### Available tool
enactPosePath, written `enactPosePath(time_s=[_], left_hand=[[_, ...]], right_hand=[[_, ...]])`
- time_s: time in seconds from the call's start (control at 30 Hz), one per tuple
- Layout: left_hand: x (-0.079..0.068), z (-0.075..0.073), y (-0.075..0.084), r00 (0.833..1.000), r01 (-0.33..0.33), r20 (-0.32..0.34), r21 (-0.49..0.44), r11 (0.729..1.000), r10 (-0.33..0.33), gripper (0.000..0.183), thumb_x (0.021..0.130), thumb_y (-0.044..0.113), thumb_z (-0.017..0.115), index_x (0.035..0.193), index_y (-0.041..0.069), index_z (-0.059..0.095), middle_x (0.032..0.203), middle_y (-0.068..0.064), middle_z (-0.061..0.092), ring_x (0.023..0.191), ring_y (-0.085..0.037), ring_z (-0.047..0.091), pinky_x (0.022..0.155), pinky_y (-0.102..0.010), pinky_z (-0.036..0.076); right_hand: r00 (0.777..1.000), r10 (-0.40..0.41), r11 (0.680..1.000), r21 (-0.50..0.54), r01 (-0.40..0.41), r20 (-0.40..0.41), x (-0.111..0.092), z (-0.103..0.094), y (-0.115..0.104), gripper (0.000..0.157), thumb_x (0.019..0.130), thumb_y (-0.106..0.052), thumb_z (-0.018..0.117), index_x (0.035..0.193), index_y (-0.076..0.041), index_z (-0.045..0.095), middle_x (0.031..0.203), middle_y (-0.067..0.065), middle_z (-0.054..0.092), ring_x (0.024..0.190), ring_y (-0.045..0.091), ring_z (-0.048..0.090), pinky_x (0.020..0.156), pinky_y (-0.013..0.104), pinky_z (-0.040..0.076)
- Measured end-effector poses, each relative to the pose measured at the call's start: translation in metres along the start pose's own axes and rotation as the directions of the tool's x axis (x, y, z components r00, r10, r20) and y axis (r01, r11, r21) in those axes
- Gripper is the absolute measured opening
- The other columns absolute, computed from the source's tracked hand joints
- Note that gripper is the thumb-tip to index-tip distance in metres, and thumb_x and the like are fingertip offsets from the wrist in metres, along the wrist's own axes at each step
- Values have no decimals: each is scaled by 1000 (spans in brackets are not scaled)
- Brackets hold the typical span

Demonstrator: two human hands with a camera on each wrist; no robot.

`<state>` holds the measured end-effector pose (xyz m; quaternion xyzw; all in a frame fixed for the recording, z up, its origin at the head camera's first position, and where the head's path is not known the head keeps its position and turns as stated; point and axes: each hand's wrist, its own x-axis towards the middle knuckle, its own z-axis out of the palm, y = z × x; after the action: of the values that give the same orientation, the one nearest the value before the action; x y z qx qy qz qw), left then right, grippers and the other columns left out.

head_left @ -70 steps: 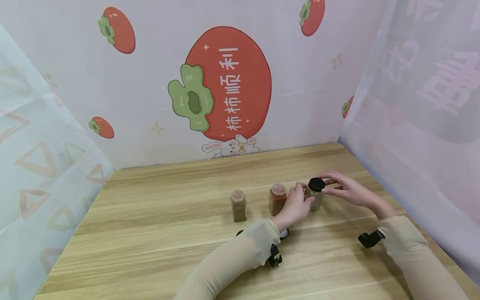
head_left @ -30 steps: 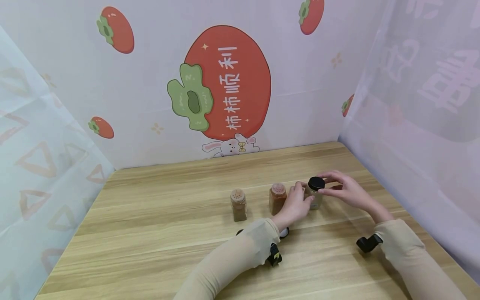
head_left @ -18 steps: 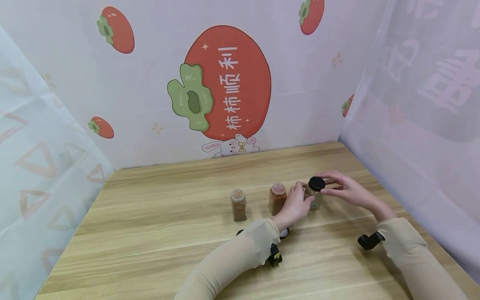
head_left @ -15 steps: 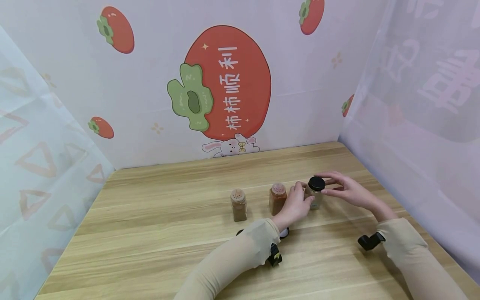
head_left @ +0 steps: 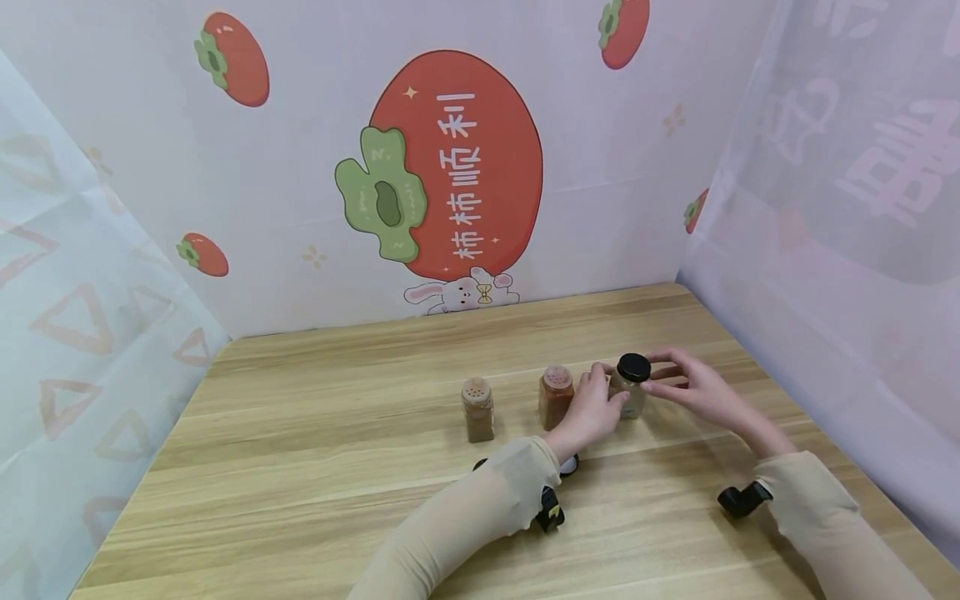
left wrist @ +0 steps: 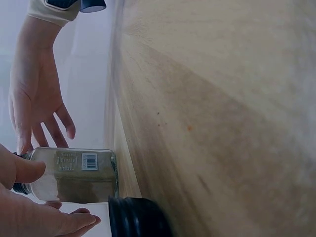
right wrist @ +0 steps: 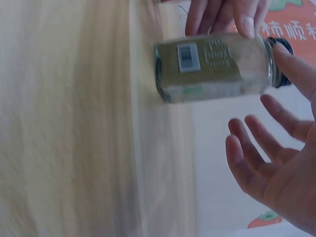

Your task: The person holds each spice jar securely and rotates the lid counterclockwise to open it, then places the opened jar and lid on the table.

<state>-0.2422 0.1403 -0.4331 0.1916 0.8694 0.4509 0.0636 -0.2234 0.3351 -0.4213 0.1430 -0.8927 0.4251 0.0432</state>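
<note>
A square glass spice jar with a black screw lid stands upright at the right of the table. Greenish-brown powder fills part of it, and a barcode label shows on one side. My left hand grips the jar's body from the left, thumb and fingers on opposite sides, as the left wrist view shows. At the lid, my right hand has its thumb on the edge, while the other fingers spread loosely apart from it. Left of the hands are two shaker jars, one with reddish powder and one with brown powder.
A black cap with a pale inside lies beside the left sleeve. The edge of another black thing peeks out behind that forearm. Printed cloth walls enclose the wooden table at the back and sides.
My right hand's fingers have drawn back from behind the lid, and its wrist has shifted slightly toward me. The left hand and the jar have stayed in place.
</note>
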Motion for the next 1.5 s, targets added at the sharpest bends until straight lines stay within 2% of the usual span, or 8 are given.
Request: enactPosePath(time_s=[0.13, 0.3, 0.47, 0.67, 0.87, 1.0, 1.2, 1.5], left_hand=[[0, -1, 0, 1000, 11, 9, -1, 1000, -11, 38, 94, 26, 59, 128, 15, 44, 118, -6, 53, 107, -12, 53, 93, -28, 45], [0, -2, 1, 1000, 11, 15, 1, 1000, -11, 39, 95, 25, 58, 129, 14, 44, 119, -7, 53, 108, -12, 52, 94, -28, 45], [0, -2, 1, 1000, 13, 18, -1, 1000, -13, 38, 95, 25, 58, 128, 14, 44, 119, -7, 53, 108, -12, 52, 94, -28, 45], [0, -1, 1, 1000, 14, 7, 3, 1000, -14, 38, 94, 26, 58, 128, 15, 44, 118, -6, 53, 108, -12, 52, 94, -28, 45], [0, -1, 1, 1000, 9, 2, 9, 1000, -9, 38, 94, 25, 59, 128, 15, 44, 118, -7, 53, 108, -13, 53, 94, -28, 45], [0, 0, 1, 1000, 4, -2, 6, 1000, -4, 38, 94, 24, 59, 127, 14, 45, 119, -8, 53, 110, -14, 53, 95, -28, 45], [0, 1, 0, 1000, -1, -4, 5, 1000, 1, 38, 94, 23, 59, 128, 13, 45, 120, -8, 53, 111, -15, 52, 96, -29, 45], [0, -1, 1, 1000, 8, 2, -4, 1000, -8, 38, 94, 24, 59, 128, 14, 45, 121, -8, 53, 111, -15, 52, 96, -29, 44]], right_hand=[[998, 14, 1000, -11, -15, -59, 0, 7, -1, 46, 90, -23, 66, 126, -1, 47, 129, 21, 51, 108, 41, 59, 77, 21, 51], [993, -11, 999, -45, 6, -115, 2, 12, -2, 43, 89, -23, 67, 122, -1, 50, 126, 20, 53, 105, 37, 61, 75, 18, 51], [992, -20, 998, -68, 11, -124, 2, 12, -4, 42, 89, -22, 67, 123, -2, 51, 125, 18, 54, 102, 32, 61, 76, 21, 52], [997, -35, 997, -75, 29, -73, 0, 6, -12, 40, 92, -21, 63, 125, -1, 52, 126, 21, 54, 106, 38, 59, 81, 36, 53], [998, -65, 993, -100, 65, 3, 3, -3, -10, 40, 93, -18, 61, 128, -2, 52, 130, 21, 52, 109, 39, 58, 81, 31, 52], [993, -107, 986, -121, 112, 47, 5, -8, -7, 40, 93, -14, 61, 129, 0, 51, 130, 22, 51, 108, 40, 59, 82, 33, 52], [987, -124, 981, -133, 137, 103, 6, -14, -4, 41, 94, -13, 58, 132, 0, 49, 132, 23, 50, 108, 39, 59, 81, 31, 52], [985, -136, 979, -138, 151, 111, 6, -16, -1, 40, 96, -14, 55, 134, -1, 48, 134, 23, 49, 110, 41, 58, 81, 29, 52]])
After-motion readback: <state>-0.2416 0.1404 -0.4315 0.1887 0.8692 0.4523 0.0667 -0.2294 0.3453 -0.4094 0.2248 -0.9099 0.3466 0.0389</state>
